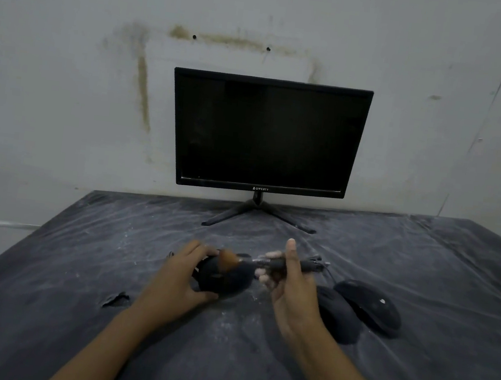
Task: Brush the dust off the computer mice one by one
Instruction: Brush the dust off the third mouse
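Observation:
My left hand (184,271) grips a black computer mouse (225,280) just above the table's middle. My right hand (289,284) holds a brush (268,263) by its dark handle, thumb pointing up. The brush lies sideways, and its brown bristles (228,259) touch the top of the held mouse. Two more black mice lie on the table to the right: one (338,316) is partly hidden behind my right wrist, the other (369,305) lies beside it farther right. A thin cable runs from them toward the brush handle.
A black monitor (267,135), switched off, stands on a splayed stand (255,214) at the table's back against a stained wall. The table wears a wrinkled dark cover (76,263) dusted with white powder, with a small tear (117,298) left of my left forearm.

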